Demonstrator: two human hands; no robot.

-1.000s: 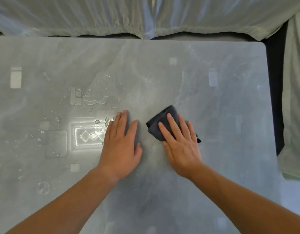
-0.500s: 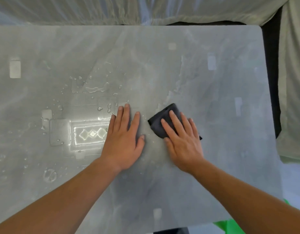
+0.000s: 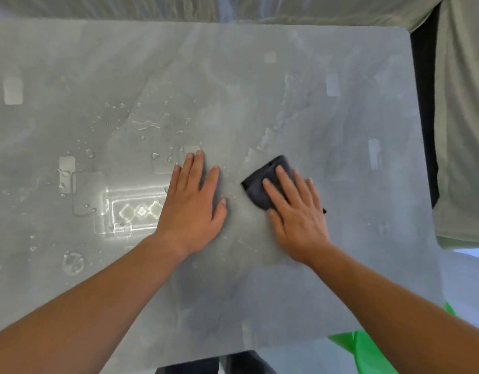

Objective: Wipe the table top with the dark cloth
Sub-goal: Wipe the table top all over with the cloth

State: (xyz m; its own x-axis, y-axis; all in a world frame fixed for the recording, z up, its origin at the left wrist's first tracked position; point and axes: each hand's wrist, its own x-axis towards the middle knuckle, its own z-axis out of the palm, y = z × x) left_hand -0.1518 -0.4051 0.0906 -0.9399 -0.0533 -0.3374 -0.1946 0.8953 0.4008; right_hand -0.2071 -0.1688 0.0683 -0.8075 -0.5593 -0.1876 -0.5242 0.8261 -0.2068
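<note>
A folded dark cloth point(image 3: 260, 182) lies on the grey marbled table top point(image 3: 260, 90), right of centre. My right hand point(image 3: 297, 211) presses flat on the cloth, fingers spread over it; part of the cloth is hidden under the palm. My left hand point(image 3: 192, 206) rests flat on the bare table just left of the cloth, fingers together, holding nothing. Water drops and a small puddle point(image 3: 149, 124) sit on the table to the upper left of my left hand.
A bright light reflection point(image 3: 136, 209) glares on the wet surface left of my left hand. Pale fabric-covered seats point(image 3: 462, 130) border the table's far and right sides. A green object point(image 3: 368, 352) shows below the table's near right corner.
The view has shifted so the table's near edge and the green object show. Both hands stay flat; the right hand and cloth have slid slightly toward the table's far side.
</note>
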